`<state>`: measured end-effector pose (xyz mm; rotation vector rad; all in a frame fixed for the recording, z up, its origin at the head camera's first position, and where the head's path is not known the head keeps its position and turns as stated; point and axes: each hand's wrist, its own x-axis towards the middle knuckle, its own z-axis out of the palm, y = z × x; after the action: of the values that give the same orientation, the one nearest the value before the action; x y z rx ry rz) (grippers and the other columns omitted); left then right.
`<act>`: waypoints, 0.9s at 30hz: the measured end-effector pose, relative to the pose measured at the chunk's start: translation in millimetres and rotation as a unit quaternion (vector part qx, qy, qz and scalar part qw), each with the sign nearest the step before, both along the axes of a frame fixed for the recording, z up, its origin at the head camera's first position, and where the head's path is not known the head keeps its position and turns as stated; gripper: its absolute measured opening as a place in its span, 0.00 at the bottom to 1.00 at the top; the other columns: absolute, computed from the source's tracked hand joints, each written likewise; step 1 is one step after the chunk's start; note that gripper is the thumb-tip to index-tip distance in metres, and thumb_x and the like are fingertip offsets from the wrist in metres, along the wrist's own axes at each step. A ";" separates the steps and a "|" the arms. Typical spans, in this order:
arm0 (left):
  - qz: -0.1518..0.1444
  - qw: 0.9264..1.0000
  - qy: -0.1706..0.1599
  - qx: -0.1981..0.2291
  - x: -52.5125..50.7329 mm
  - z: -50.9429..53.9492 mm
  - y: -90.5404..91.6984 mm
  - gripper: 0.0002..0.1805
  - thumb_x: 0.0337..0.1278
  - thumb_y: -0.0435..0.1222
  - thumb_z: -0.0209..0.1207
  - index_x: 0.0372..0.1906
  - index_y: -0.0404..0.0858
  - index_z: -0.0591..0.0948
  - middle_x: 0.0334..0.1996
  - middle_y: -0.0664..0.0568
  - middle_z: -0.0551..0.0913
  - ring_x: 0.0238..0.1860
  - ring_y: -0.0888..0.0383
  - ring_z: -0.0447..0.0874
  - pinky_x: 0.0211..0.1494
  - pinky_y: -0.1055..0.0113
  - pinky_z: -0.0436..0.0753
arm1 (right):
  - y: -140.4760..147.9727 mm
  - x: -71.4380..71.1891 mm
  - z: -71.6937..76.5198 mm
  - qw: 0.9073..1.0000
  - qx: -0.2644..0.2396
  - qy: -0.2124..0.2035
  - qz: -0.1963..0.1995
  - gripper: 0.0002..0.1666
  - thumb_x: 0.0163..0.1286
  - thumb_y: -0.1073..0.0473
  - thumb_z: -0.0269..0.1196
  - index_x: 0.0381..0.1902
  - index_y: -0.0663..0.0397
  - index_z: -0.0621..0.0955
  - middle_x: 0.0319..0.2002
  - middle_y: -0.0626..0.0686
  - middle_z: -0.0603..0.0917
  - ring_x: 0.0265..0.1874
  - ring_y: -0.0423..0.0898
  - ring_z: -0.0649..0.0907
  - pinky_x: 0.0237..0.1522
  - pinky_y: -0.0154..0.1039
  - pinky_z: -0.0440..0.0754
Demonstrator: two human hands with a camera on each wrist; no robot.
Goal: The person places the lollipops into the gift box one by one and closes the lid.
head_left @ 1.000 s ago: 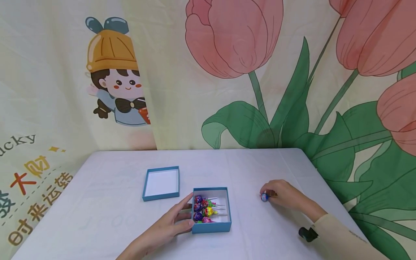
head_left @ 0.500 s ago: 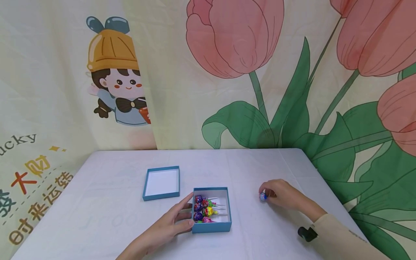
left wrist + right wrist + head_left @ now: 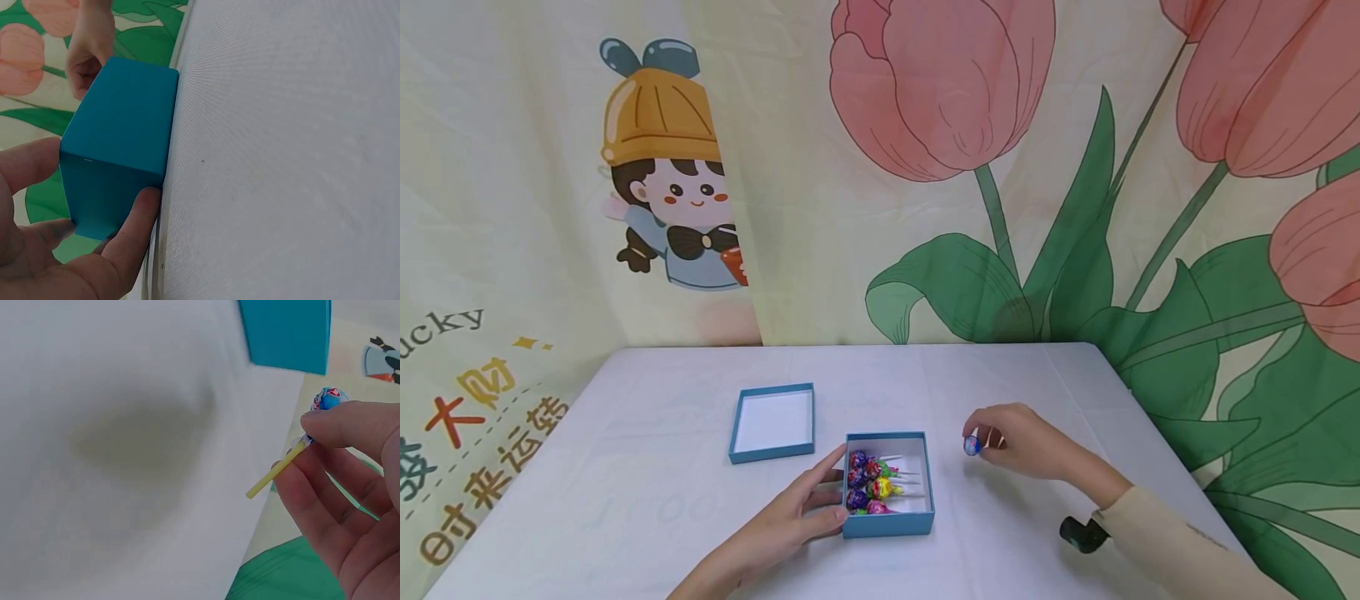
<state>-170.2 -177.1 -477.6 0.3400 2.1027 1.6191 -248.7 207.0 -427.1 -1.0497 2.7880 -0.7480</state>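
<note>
My left hand (image 3: 797, 517) rests against the left side of a blue box (image 3: 889, 525), fingers and thumb spread along it. Several wrapped lollipops (image 3: 859, 498) lie inside with their white sticks pointing right. In the left wrist view, the fingertips touch the outside of the blue box (image 3: 119, 119). To the right of the box, my right hand (image 3: 1026, 442) pinches a blue-wrapped lollipop (image 3: 972, 446) above the table. The right wrist view shows the lollipop (image 3: 328, 399) held just below its head by thumb and fingers, its yellow stick slanting down.
A shallow blue lid (image 3: 772, 457) with a white inside lies behind and left of the box. White cloth covers the table (image 3: 625, 467). A printed curtain (image 3: 805, 250) with tulips hangs behind it. A dark wrist camera (image 3: 1082, 535) sits at the right sleeve.
My right hand has lifted the blue lollipop and moved it left toward the box. The left hand, box and lid have stayed in place.
</note>
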 end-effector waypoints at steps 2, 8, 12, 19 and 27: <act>0.000 1.000 0.001 -0.001 0.2 0.4 0.0 0.46 0.78 0.48 0.61 0.88 0.53 0.49 0.80 0.30 0.58 0.75 0.31 0.67 0.71 0.32 0.73 | -8.7 1.4 5.2 1.000 -0.004 0.003 0.007 0.16 0.66 0.70 0.74 0.48 0.50 0.86 0.36 0.39 0.87 0.34 0.34 0.83 0.39 0.31 0.87; -0.002 1.000 0.003 0.001 0.0 0.2 0.0 0.46 0.78 0.48 0.61 0.88 0.54 0.48 0.80 0.30 0.58 0.75 0.31 0.67 0.71 0.32 0.74 | -34.2 7.0 21.7 1.000 -0.019 -0.003 0.024 0.15 0.68 0.69 0.72 0.51 0.51 0.86 0.37 0.42 0.88 0.34 0.35 0.83 0.39 0.31 0.87; -0.003 1.000 0.003 0.001 -0.4 -0.6 -0.1 0.46 0.78 0.48 0.61 0.88 0.54 0.48 0.80 0.30 0.57 0.75 0.30 0.66 0.71 0.33 0.74 | -48.5 9.2 29.9 0.998 -0.033 0.002 0.045 0.16 0.68 0.69 0.72 0.51 0.49 0.86 0.37 0.43 0.89 0.34 0.36 0.84 0.39 0.31 0.87; 0.000 1.000 0.002 -0.002 -0.6 -0.7 0.5 0.46 0.78 0.48 0.61 0.88 0.53 0.48 0.80 0.30 0.58 0.75 0.31 0.67 0.71 0.32 0.73 | -67.8 13.7 39.5 0.997 -0.047 -0.003 0.061 0.17 0.68 0.70 0.73 0.51 0.51 0.86 0.38 0.44 0.89 0.34 0.38 0.86 0.40 0.31 0.88; 0.001 1.000 -0.002 -0.001 -0.8 -2.2 -0.2 0.46 0.78 0.48 0.61 0.88 0.53 0.48 0.80 0.31 0.58 0.75 0.31 0.67 0.71 0.32 0.73 | -85.5 17.8 43.3 0.997 -0.046 -0.018 0.066 0.16 0.69 0.68 0.72 0.52 0.52 0.86 0.38 0.43 0.88 0.35 0.35 0.85 0.41 0.29 0.86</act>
<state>-171.0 -177.3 -479.8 0.3340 2.1017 1.6179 -230.9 121.5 -383.8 -1.2096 2.6446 -0.8782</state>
